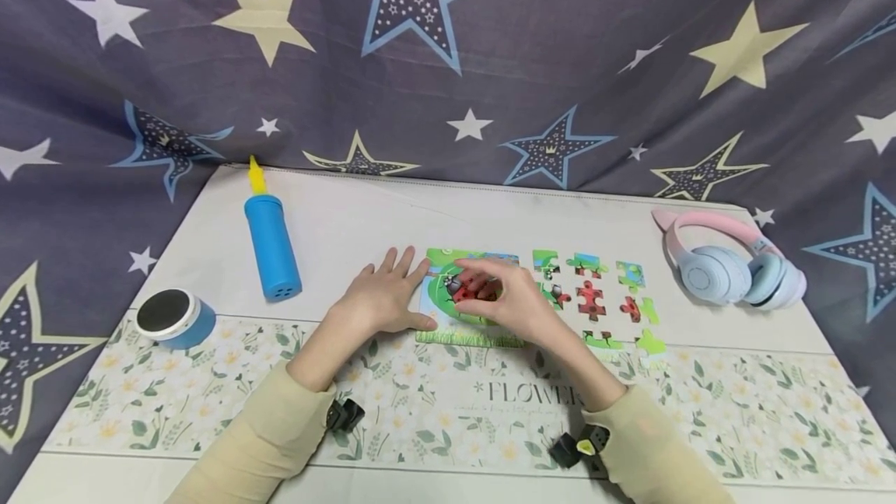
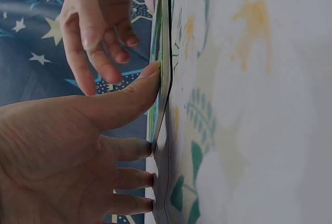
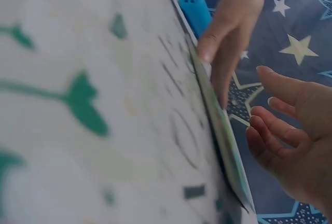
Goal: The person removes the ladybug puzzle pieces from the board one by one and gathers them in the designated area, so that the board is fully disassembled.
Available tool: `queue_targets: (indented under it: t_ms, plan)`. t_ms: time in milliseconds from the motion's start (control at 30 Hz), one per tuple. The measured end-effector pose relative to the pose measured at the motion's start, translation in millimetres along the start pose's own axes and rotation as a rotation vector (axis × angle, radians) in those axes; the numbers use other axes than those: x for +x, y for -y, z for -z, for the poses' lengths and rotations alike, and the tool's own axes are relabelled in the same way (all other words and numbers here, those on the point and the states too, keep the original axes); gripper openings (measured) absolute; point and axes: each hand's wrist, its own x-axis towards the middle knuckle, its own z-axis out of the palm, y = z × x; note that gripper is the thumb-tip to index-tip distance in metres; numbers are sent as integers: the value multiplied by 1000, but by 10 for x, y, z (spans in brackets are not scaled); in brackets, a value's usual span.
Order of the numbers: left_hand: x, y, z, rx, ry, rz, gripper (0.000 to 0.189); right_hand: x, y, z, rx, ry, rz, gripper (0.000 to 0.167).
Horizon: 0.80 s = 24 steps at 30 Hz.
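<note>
A ladybug jigsaw board [image 1: 469, 339] with a green grass border lies on the table's middle. My left hand [image 1: 381, 298] is spread at its left side, fingers extended; in the left wrist view its thumb [image 2: 129, 97] rests on the board's edge. Over the board hovers my right hand [image 1: 518, 298], partly covering the picture. Its fingers [image 3: 277, 128] are loosely bent, apart from the board in the right wrist view, with nothing seen between them. Loose jigsaw pieces lie right of the board, among them a red piece [image 1: 591, 299] and a green piece [image 1: 651, 342].
A blue hand pump [image 1: 271, 243] with a yellow nozzle lies at the back left. Nearer on the left stands a blue and white round device [image 1: 185, 329]. Pink and blue headphones [image 1: 717, 274] lie at the right. A star-patterned curtain [image 1: 448, 92] hangs behind the table.
</note>
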Motion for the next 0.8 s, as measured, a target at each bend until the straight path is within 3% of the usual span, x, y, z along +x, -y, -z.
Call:
queue_targets:
  t_ms: [333, 800]
  plan:
    - [-17, -1, 14, -1, -2, -12, 99, -7, -4, -106, -10, 161, -58, 74]
    - [17, 76, 29, 3, -3, -58, 115, -8, 74, -103, -126, 198, -79, 76]
